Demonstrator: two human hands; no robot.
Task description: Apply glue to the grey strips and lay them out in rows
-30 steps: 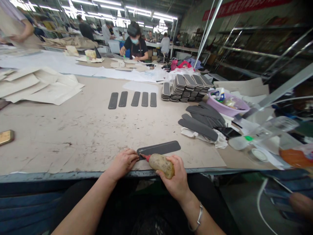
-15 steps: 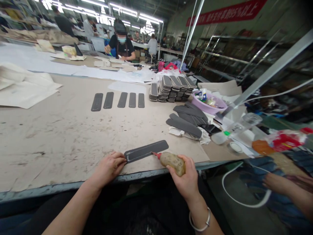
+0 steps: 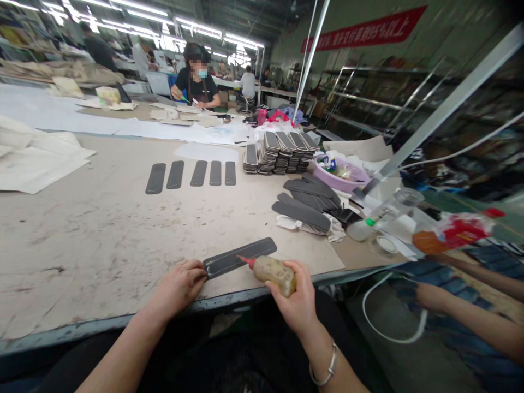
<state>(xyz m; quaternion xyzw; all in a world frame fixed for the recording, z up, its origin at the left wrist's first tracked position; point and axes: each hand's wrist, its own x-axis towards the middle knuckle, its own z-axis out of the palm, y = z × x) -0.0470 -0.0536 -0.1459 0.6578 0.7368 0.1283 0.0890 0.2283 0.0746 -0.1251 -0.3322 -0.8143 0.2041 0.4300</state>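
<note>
A long dark grey strip with rounded ends (image 3: pixel 245 255) lies slantwise near the table's front edge, thin pale glue lines running along it. My left hand (image 3: pixel 180 284) is closed at the strip's left end, fingertips pinching its edge. In my right hand (image 3: pixel 297 300) is a stained, yellowish glue bottle (image 3: pixel 273 274), held tilted with fingers wrapped round it. Its red nozzle (image 3: pixel 246 261) points left, with the tip over the middle of the strip. Farther back, several shorter dark grey pieces (image 3: pixel 175 174) lie in a row, with pale marks on them.
Stacks of dark pieces with pale edges (image 3: pixel 278 153) stand at the back, left of a purple basin (image 3: pixel 339 179). Loose dark strips (image 3: pixel 305 213) lie on white cloth at right. Beyond them are a drink bottle (image 3: pixel 454 232) and a metal pole (image 3: pixel 450 103). Another person's hand (image 3: pixel 432 297) is at right.
My right hand has moved the glue bottle leftward, its nozzle going from the strip's right part to its middle. My left hand stays at the left end. The whole view has shifted slightly.
</note>
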